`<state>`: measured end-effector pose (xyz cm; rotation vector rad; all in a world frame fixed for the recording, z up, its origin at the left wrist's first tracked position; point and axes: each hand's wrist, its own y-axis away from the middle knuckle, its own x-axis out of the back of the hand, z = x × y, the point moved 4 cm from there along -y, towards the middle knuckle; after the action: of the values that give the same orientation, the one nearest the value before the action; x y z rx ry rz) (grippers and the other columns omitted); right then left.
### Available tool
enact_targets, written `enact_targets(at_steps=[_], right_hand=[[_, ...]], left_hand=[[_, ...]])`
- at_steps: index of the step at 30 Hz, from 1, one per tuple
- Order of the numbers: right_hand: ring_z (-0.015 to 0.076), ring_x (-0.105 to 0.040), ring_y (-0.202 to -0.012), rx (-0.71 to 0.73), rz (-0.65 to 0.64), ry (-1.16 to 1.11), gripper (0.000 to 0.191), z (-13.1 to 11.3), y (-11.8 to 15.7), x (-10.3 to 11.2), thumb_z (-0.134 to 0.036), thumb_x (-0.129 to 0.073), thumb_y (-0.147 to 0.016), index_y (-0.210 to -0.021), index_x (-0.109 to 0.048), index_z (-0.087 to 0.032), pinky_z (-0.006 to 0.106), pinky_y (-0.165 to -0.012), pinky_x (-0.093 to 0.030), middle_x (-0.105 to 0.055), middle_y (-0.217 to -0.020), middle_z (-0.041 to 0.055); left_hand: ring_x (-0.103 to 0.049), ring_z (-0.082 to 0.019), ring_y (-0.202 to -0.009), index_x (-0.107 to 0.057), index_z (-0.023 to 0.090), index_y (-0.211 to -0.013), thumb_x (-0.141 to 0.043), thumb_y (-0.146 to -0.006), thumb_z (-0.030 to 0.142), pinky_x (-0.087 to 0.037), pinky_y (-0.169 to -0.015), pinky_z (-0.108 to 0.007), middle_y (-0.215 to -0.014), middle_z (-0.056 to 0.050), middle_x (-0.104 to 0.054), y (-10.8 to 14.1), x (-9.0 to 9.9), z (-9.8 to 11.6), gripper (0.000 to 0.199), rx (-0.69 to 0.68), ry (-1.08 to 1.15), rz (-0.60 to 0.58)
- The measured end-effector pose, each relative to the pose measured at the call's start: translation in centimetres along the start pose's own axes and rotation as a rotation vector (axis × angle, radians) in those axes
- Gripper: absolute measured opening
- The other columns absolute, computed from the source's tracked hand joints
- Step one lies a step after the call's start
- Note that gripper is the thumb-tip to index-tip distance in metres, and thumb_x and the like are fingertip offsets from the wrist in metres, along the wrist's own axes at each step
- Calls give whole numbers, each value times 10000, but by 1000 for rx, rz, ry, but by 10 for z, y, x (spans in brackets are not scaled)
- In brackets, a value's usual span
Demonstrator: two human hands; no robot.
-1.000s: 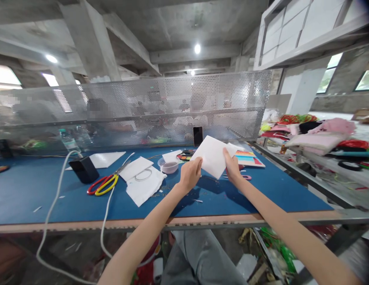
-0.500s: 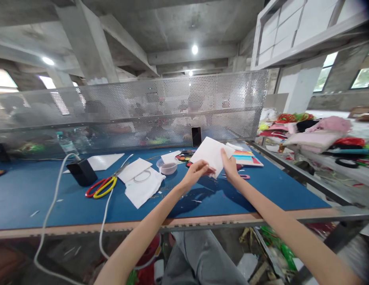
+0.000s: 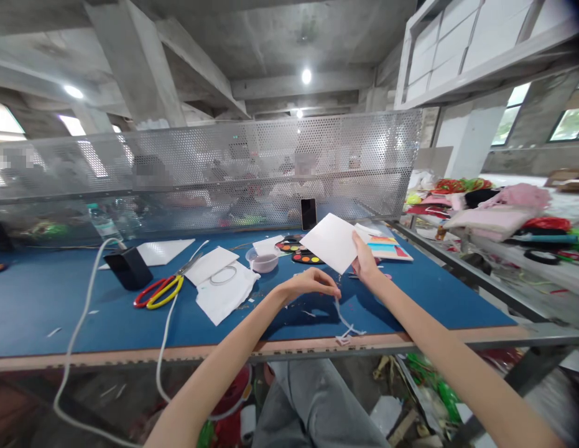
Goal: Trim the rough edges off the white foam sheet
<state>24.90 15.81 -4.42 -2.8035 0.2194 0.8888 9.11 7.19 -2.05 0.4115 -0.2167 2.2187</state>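
My right hand (image 3: 365,256) grips a white square board (image 3: 331,241) by its right edge, tilted above the blue table. Lower and to the left, my left hand (image 3: 314,284) pinches a thin white strip (image 3: 344,319) that dangles toward the table's front edge. Behind the board are paint palettes (image 3: 306,257) with round colour pans. A pair of small pink-handled scissors, mostly hidden by my right hand, lies beneath it. To its right is a board painted in bright stripes (image 3: 389,247).
Large red and yellow scissors (image 3: 164,292), white papers (image 3: 226,292), a plastic bowl (image 3: 264,261), a black box (image 3: 128,269) and a white cable (image 3: 86,311) are on the left. A phone (image 3: 308,214) stands before the perforated screen (image 3: 252,180). People show dimly behind it.
My left hand has moved down, off the board, and a white strip now hangs from its fingers. The board has shifted slightly right in my right hand, uncovering more of the palettes.
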Motion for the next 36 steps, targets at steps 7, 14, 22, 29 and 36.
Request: enact_targets(at_steps=[7, 14, 22, 29, 36], right_hand=[[213, -686, -1002, -48, -89, 59, 340, 0, 0, 0, -480, -517, -899, -1048, -616, -192, 350, -847, -592, -721, -1067, 69], [228, -696, -808, -62, 24, 206, 290, -2, 4, 2, -423, -677, -777, -903, -662, -161, 336, -677, -595, -733, -938, 93], [254, -645, -821, 312, -80, 662, 578, -19, 16, -9, -679, -632, -692, -823, -687, -118, 322, -670, -509, -714, -840, 109], [224, -630, -946, 543, -197, 667, 458, -29, 31, -20, -583, -525, -848, -969, -706, -180, 320, -831, -497, -705, -995, 85], [195, -609, -841, 578, -203, 688, 267, -26, 31, -18, -402, -647, -800, -972, -739, -221, 284, -710, -505, -688, -954, 52]], left_hand=[[-616, -261, -1065, -718, 162, -1079, -772, -704, 509, -426, -965, -334, -1070, -118, -704, -11, 15, -16, 513, -31, 116, 226], [-667, -268, -826, -704, 99, -946, -335, -748, 863, -521, -754, -337, -880, -157, -710, -2, 47, -16, 871, -110, 678, 417], [-683, -220, -755, -682, 98, -993, -767, -729, 275, -534, -734, -299, -915, -122, -732, 0, 59, -37, 330, 133, 559, 599], [-693, -230, -900, -639, 117, -1065, -704, -783, 221, -565, -817, -318, -1007, -115, -726, 6, 78, -34, 307, -85, 762, 946], [-689, -258, -916, -645, 107, -1055, -750, -741, 271, -577, -798, -337, -1021, -134, -719, 5, 79, -36, 370, -90, 747, 936]])
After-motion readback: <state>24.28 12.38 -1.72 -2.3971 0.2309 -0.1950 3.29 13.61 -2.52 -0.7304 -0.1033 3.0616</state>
